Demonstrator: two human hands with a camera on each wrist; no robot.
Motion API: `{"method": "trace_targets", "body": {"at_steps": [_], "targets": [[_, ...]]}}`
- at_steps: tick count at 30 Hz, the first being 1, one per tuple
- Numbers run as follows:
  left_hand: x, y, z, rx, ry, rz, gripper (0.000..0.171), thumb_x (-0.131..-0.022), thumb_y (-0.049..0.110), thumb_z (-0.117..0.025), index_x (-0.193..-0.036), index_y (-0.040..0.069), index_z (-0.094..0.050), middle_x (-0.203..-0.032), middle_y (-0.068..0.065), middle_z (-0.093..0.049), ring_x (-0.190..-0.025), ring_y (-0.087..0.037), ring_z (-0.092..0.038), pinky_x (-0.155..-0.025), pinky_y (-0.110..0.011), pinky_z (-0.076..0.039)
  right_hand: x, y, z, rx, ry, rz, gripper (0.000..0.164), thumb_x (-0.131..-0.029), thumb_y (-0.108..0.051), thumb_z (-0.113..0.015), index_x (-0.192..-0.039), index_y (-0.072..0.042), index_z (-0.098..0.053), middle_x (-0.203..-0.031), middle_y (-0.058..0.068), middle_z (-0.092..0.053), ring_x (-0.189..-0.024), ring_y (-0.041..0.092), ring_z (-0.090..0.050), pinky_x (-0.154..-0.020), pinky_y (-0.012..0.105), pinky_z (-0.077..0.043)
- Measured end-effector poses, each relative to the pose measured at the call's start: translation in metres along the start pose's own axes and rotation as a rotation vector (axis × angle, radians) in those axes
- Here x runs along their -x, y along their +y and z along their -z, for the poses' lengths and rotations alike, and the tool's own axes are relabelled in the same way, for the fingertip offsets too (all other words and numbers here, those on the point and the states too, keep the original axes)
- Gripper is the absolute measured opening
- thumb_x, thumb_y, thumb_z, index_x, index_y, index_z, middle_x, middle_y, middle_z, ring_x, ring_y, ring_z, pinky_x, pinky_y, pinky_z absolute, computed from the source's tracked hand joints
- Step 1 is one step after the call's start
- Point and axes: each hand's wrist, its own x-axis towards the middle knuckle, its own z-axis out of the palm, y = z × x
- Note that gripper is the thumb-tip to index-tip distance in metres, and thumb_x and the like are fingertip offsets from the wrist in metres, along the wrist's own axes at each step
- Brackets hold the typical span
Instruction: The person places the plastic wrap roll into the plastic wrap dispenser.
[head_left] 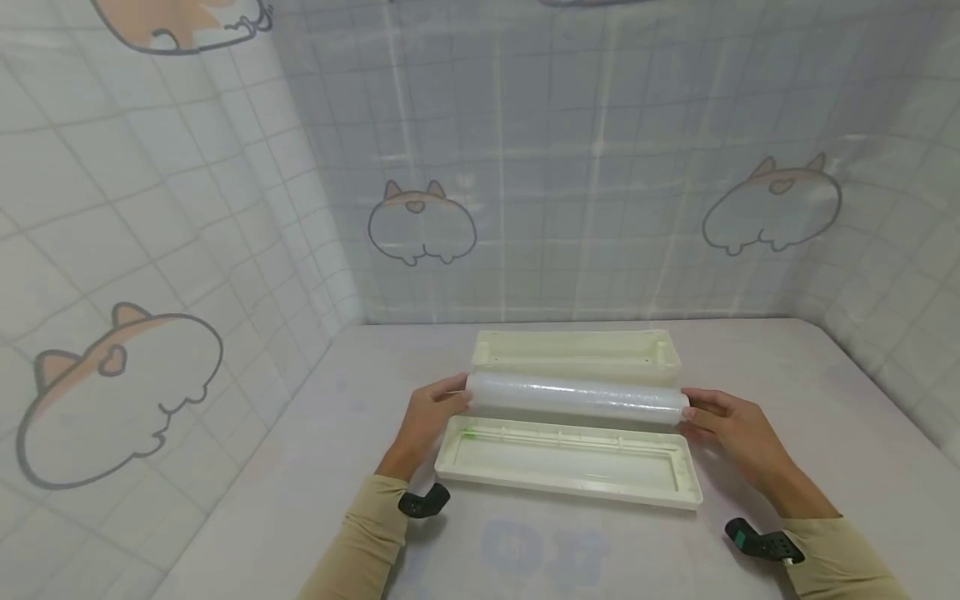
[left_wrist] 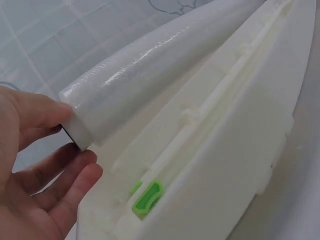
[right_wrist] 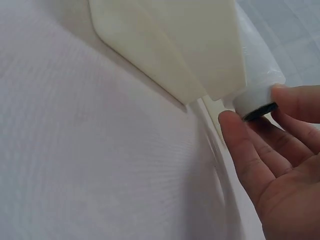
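Note:
A roll of clear cling film (head_left: 577,397) is held level between the two hands, over the gap between two cream plastic box parts. My left hand (head_left: 429,412) grips the roll's left end, thumb and fingers around the protruding core (left_wrist: 80,131). At the opposite end, my right hand (head_left: 738,429) pinches the other core tip (right_wrist: 254,104) with thumb and fingers. Nearest to me lies a long shallow box part (head_left: 566,485), inner side up, with a green slide cutter (left_wrist: 148,199) at its left end. Behind the roll stands the deeper box part (head_left: 573,343), partly covered by the roll.
The box parts rest on a pale cloth-covered table (head_left: 330,467) with faint printed lettering. A gridded curtain (head_left: 585,208) with cartoon corgi prints rises behind the table and along both sides. Black wrist devices (head_left: 425,502) sit at both sleeve cuffs.

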Motion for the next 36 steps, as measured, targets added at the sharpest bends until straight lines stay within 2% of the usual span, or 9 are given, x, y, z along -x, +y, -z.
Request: {"method": "trace_targets", "body": {"at_steps": [3,11,16,18,21,26,30,36], "targets": [[0.001,0.001,-0.001,0.030,0.012,-0.017,0.047,-0.092,0.025,-0.073,-0.135,0.012,-0.064,-0.127,-0.007,-0.066,-0.105,-0.025,-0.067,-0.096,-0.044,-0.053,0.001,0.000,0.000,-0.015,0.002,0.021,0.061,-0.100,-0.022,-0.065,-0.143,0.014,-0.041,-0.137,0.034,-0.051,-0.097,0.019,-0.072,-0.084,0.034,-0.058],[0.001,0.003,-0.003,0.136,-0.018,-0.097,0.051,-0.095,0.022,-0.072,-0.141,0.005,-0.057,-0.135,-0.013,-0.061,-0.118,-0.028,-0.060,-0.094,-0.039,-0.055,0.003,-0.002,-0.002,0.002,0.032,0.015,0.063,-0.100,-0.028,-0.064,-0.144,0.012,-0.041,-0.133,0.031,-0.054,-0.095,0.018,-0.072,-0.083,0.033,-0.059],[0.003,0.010,-0.006,0.118,-0.015,-0.101,0.051,-0.096,0.016,-0.069,-0.142,0.002,-0.053,-0.135,-0.016,-0.059,-0.121,-0.029,-0.058,-0.094,-0.038,-0.055,0.003,-0.003,-0.002,0.004,0.048,0.016,0.063,-0.100,-0.028,-0.064,-0.144,0.011,-0.042,-0.133,0.029,-0.055,-0.095,0.017,-0.071,-0.083,0.032,-0.059],[0.008,0.020,-0.007,0.105,-0.012,-0.105,0.050,-0.097,0.012,-0.068,-0.142,0.000,-0.053,-0.135,-0.018,-0.058,-0.121,-0.030,-0.058,-0.094,-0.037,-0.055,0.002,-0.003,-0.002,0.005,0.058,0.015,0.062,-0.100,-0.029,-0.064,-0.144,0.010,-0.042,-0.132,0.025,-0.056,-0.094,0.016,-0.071,-0.083,0.031,-0.059],[0.007,0.020,-0.009,0.115,-0.008,-0.114,0.048,-0.096,0.012,-0.070,-0.140,0.001,-0.055,-0.133,-0.018,-0.059,-0.121,-0.031,-0.058,-0.093,-0.037,-0.055,0.003,-0.003,0.001,-0.004,0.066,0.020,0.062,-0.100,-0.029,-0.065,-0.144,0.010,-0.043,-0.126,0.015,-0.061,-0.094,0.015,-0.071,-0.083,0.030,-0.059],[-0.003,0.007,-0.011,0.174,0.001,-0.141,0.046,-0.093,0.013,-0.073,-0.137,0.005,-0.059,-0.131,-0.015,-0.061,-0.119,-0.029,-0.060,-0.092,-0.035,-0.056,0.001,-0.004,0.003,-0.069,0.059,0.044,0.061,-0.098,-0.024,-0.068,-0.141,0.013,-0.045,-0.110,-0.007,-0.066,-0.092,0.014,-0.071,-0.083,0.029,-0.058],[-0.002,0.005,-0.012,0.203,0.008,-0.155,0.044,-0.094,0.010,-0.071,-0.136,0.004,-0.058,-0.130,-0.016,-0.060,-0.115,-0.030,-0.062,-0.092,-0.035,-0.055,0.000,-0.005,0.002,-0.148,0.042,0.060,0.060,-0.097,-0.017,-0.069,-0.139,0.017,-0.043,-0.106,-0.010,-0.068,-0.092,0.014,-0.071,-0.083,0.029,-0.058],[0.001,0.005,-0.013,0.208,0.005,-0.152,0.043,-0.095,0.012,-0.070,-0.136,0.005,-0.058,-0.132,-0.016,-0.058,-0.113,-0.030,-0.063,-0.093,-0.035,-0.055,0.001,-0.005,0.000,-0.181,0.047,0.086,0.061,-0.098,-0.017,-0.067,-0.141,0.017,-0.040,-0.110,-0.012,-0.066,-0.094,0.010,-0.070,-0.084,0.028,-0.057]]}}
